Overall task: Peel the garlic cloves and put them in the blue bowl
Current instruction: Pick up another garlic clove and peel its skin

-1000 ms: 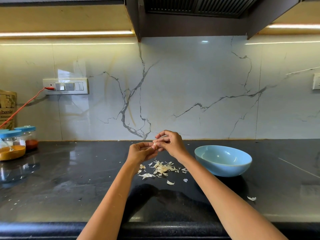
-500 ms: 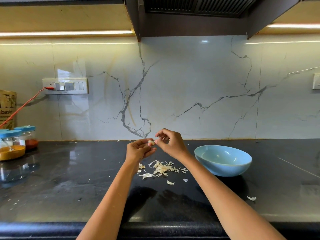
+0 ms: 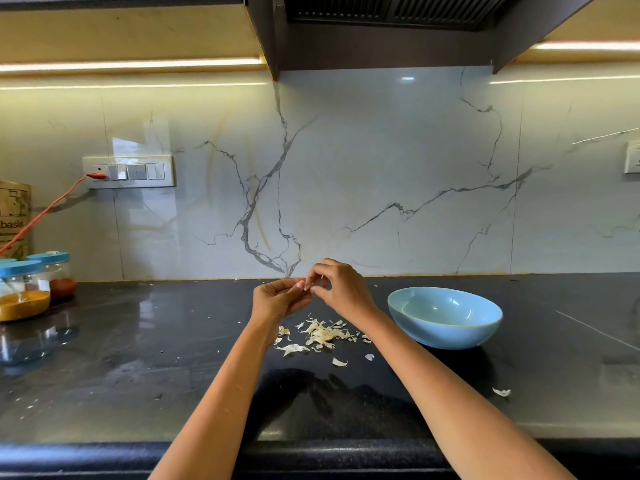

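Clove [image 3: 307, 287] – axis unclear | left hand [image 3: 277, 301] holds it | right hand [image 3: 341, 289] pinches it

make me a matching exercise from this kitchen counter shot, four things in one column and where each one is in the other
Things:
1. blue bowl
2. garlic cloves
3. pile of peels
4. jar of yellow powder

Places:
A. far left of the counter
B. pinched between the left hand and right hand
C. on the counter below the hands
D. on the counter right of the hands

Pairs: 1-D, 2-B, 3-C, 4-A
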